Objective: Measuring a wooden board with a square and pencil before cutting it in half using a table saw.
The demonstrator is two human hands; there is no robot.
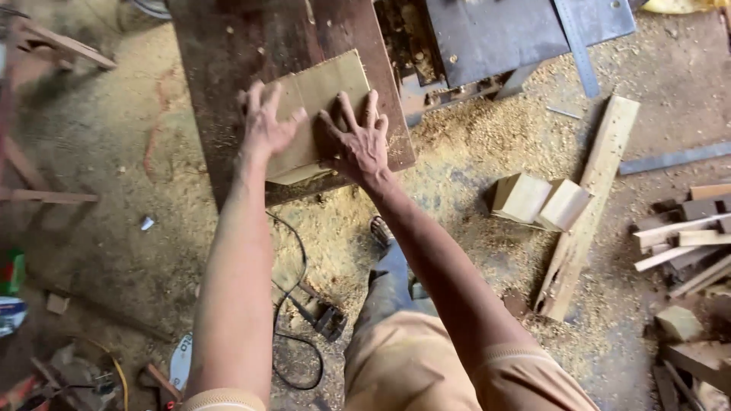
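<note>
Both arms outstretched: left hand (266,125) and right hand (360,141), fingers splayed flat, gripping nothing, press down on pale rectangular wooden board (324,87) lying atop dark worn wooden workbench (228,61), sawdust-covered floor (472,129) below.

A green and blue-white package (11,293) lies at the floor's left edge (partly cut off).

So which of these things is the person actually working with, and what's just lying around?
In use: left hand and right hand, both flat on the pale wooden board, on the dark worktable.

Lying about: two wood blocks, long plank, steel ruler, black cable, offcut pile.
</note>
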